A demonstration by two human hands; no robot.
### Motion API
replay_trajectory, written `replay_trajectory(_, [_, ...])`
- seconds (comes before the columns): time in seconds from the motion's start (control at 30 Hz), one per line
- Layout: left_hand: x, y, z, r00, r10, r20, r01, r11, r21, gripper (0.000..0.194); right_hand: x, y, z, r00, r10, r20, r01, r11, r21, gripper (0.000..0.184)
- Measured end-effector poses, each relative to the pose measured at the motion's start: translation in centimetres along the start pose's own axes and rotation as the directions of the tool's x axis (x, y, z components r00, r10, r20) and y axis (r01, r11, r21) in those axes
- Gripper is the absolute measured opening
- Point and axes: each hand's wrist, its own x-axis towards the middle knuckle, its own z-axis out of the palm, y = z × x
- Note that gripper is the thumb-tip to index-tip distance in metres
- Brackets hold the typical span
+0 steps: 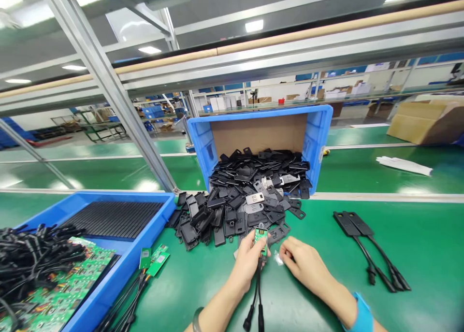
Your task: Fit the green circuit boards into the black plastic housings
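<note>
Two cased units [352, 224] down, one bare board [260, 237] in hand, plenty more in the tray [156, 221]!
Take the blue crate [261, 115] as our landmark: right of it and nearer the person lies that pair, looking finished; left of it and nearer sits the tray, heaped with cabled boards [72, 276] that seem to be waiting, while black casing parts [232, 211] spill from the crate's mouth. That bare board is out in front of the crate, digits on its display [261, 231], so this one looks only partway along. And the poses: left hand [250, 260] grips the board, thumb across its face, in front of the crate; right hand [302, 260], just right of it, wrist bent inward, fingers curled at a clear scrap [278, 258], whether pinching it I can't tell.
</note>
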Motion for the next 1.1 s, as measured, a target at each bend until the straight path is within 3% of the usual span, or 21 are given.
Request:
replay_trajectory(0.1, [0.0, 0.0, 0.0, 0.999, -0.04, -0.003, 0.039, 0.995, -0.088, 0.048, 0.7, 0.7, 0.0, 0.994, 0.041, -0.103, -0.04, 0.999, 0.005, 0.016])
replay_trajectory(0.2, [0.0, 0.0, 0.0, 0.998, -0.064, 0.006, 0.064, 0.985, -0.162, 0.05, 1.5, 1.5, 0.2, 0.978, -0.038, -0.204, 0.027, 0.998, -0.061, 0.028])
replay_trajectory(0.27, [-0.1, 0.0, 0.1, 0.997, -0.068, 0.025, 0.071, 0.978, -0.198, 0.053, 2.0, 1.9, 0.3, 0.972, -0.095, -0.217, 0.069, 0.99, -0.124, 0.036])
replay_trajectory(0.4, [-0.3, 0.0, 0.2, 0.997, -0.035, 0.073, 0.051, 0.971, -0.234, 0.059, 2.4, 2.4, 0.4, 0.971, -0.143, -0.192, 0.117, 0.983, -0.138, 0.027])
replay_trajectory(0.5, [-0.3, -0.1, 0.3, 0.996, 0.01, 0.09, 0.01, 0.976, -0.216, 0.061, 2.2, 2.6, 0.1, 0.952, -0.138, -0.273, 0.125, 0.99, -0.063, 0.021])
replay_trajectory(0.6, [-0.5, -0.2, 0.5, 0.995, 0.013, 0.1, 0.009, 0.977, -0.212, 0.065, 1.8, 2.5, -0.5, 0.909, 0.028, -0.417, 0.055, 0.981, 0.186, 0.029])
replay_trajectory(0.7, [-0.6, -0.2, 0.7, 0.99, -0.011, 0.139, 0.043, 0.972, -0.231, 0.067, 1.3, 1.8, -1.5, 0.913, 0.27, -0.307, -0.048, 0.816, 0.576, 0.035])
replay_trajectory(0.77, [-0.6, -0.3, 0.8, 0.986, -0.009, 0.169, 0.049, 0.97, -0.237, 0.064, 1.0, 1.1, -2.2, 0.945, 0.278, -0.171, -0.06, 0.661, 0.748, 0.037])
replay_trajectory(0.87, [-0.6, -0.4, 0.7, 0.973, -0.023, 0.232, 0.082, 0.965, -0.249, 0.064, 0.6, 0.1, -3.2, 0.971, 0.207, -0.12, -0.001, 0.505, 0.863, 0.035])
replay_trajectory(0.97, [-0.6, -0.6, 0.6, 0.949, -0.043, 0.312, 0.122, 0.963, -0.24, 0.065, 0.5, -0.4, -3.6, 0.975, 0.194, -0.106, 0.004, 0.465, 0.885, 0.029])
replay_trajectory(1.1, [-0.7, -1.0, 0.6, 0.935, -0.035, 0.352, 0.114, 0.972, -0.207, 0.065, 0.6, -0.1, -3.1, 0.977, 0.198, -0.078, -0.038, 0.521, 0.853, 0.029])
